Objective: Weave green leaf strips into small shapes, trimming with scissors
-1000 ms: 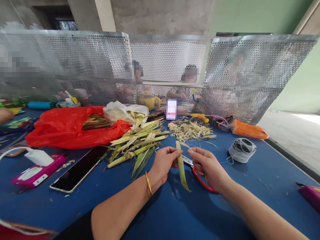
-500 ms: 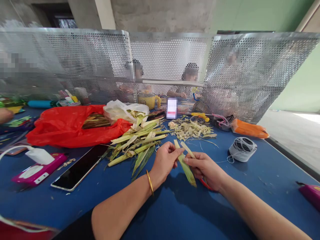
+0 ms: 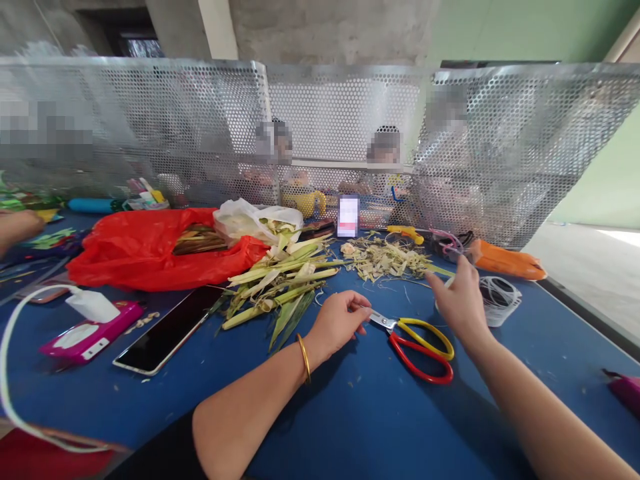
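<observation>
My left hand (image 3: 344, 318) is closed, with thumb and fingers pinching the blade end of a pair of scissors (image 3: 421, 347). One handle loop is yellow, the other red, and both point right over the blue table. My right hand (image 3: 464, 300) is stretched forward with thumb and fingers apart, beside a spool of white string (image 3: 500, 301) that it partly covers. A pale green husk strip (image 3: 441, 269) shows just behind its fingers; whether they touch is unclear. Trimmed husk scraps (image 3: 385, 259) lie beyond my hands, and longer corn husks (image 3: 285, 283) are heaped to their left.
A red plastic bag (image 3: 130, 250), a black phone (image 3: 167, 331) and a purple power strip (image 3: 95, 337) occupy the left. An upright phone (image 3: 348, 217) stands before a perforated metal screen (image 3: 345, 110), with people behind it. An orange packet (image 3: 507, 260) lies right.
The husk strips have left my hands. My left hand now grips the scissors, whose red handle was at my right hand before. My right hand has moved right and forward, opening beside the string spool.
</observation>
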`<state>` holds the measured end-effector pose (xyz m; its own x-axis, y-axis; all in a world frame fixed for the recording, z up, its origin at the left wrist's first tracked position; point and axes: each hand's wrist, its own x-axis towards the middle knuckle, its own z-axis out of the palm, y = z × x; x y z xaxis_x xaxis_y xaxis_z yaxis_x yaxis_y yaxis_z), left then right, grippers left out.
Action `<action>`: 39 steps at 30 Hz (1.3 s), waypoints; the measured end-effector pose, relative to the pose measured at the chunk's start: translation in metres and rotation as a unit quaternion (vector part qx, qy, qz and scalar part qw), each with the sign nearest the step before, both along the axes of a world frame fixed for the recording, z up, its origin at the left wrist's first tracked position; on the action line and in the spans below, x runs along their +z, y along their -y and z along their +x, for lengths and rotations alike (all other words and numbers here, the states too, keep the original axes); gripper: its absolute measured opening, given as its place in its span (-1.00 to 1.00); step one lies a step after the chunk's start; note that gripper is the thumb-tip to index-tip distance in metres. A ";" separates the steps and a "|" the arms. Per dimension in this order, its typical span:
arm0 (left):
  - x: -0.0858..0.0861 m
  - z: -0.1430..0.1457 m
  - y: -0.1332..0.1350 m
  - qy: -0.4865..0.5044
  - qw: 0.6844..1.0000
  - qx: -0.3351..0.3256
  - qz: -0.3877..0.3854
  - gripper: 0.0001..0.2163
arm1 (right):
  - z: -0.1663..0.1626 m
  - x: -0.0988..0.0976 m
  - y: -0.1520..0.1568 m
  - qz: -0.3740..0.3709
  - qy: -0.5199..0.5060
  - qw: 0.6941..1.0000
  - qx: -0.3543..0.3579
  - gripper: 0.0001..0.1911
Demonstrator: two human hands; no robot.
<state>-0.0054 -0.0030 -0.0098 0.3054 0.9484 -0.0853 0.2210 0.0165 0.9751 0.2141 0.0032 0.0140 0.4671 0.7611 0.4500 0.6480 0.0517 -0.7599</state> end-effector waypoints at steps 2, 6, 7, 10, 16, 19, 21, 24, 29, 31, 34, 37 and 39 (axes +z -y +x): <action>0.004 -0.008 -0.009 -0.052 0.997 0.009 0.062 -0.92 | -0.014 -0.001 0.010 0.039 0.246 0.967 0.060 -0.44; 0.023 -0.040 -0.031 -0.214 0.944 0.116 0.221 -0.85 | -0.034 -0.008 0.021 0.055 0.497 0.814 0.295 -0.77; 0.029 -0.051 -0.037 -0.275 0.915 0.157 0.252 -0.84 | -0.036 -0.010 0.022 0.046 0.514 0.794 0.322 -0.80; 0.041 -0.087 -0.054 -0.402 0.832 0.270 0.271 -0.77 | -0.035 -0.014 0.020 0.024 0.520 0.791 0.321 -0.84; 0.035 -0.132 -0.076 -0.531 0.779 0.292 0.165 -0.71 | -0.034 -0.014 0.017 0.000 0.519 0.797 0.308 -0.85; 0.029 -0.135 -0.079 -0.577 0.770 0.232 0.144 -0.71 | -0.035 -0.014 0.017 0.001 0.513 0.797 0.317 -0.82; 0.029 -0.134 -0.078 -0.587 0.768 0.214 0.140 -0.74 | -0.035 -0.015 0.018 -0.002 0.512 0.798 0.319 -0.82; 0.032 -0.134 -0.076 -0.600 0.762 0.201 0.137 -0.75 | -0.034 -0.017 0.017 -0.013 0.514 0.796 0.318 -0.82; 0.037 -0.135 -0.071 -0.614 0.753 0.191 0.139 -0.77 | -0.035 -0.018 0.017 -0.028 0.519 0.792 0.320 -0.80; 0.037 -0.134 -0.070 -0.614 0.752 0.188 0.147 -0.77 | -0.035 -0.018 0.018 -0.030 0.519 0.792 0.320 -0.80; 0.039 -0.129 -0.069 -0.608 0.749 0.197 0.175 -0.73 | -0.036 -0.017 0.019 -0.029 0.520 0.792 0.319 -0.79; 0.042 -0.121 -0.067 -0.577 0.755 0.224 0.217 -0.70 | -0.036 -0.015 0.020 -0.022 0.517 0.796 0.315 -0.78; 0.042 -0.109 -0.064 -0.499 0.798 0.240 0.240 -0.73 | -0.037 -0.015 0.020 -0.014 0.509 0.802 0.312 -0.79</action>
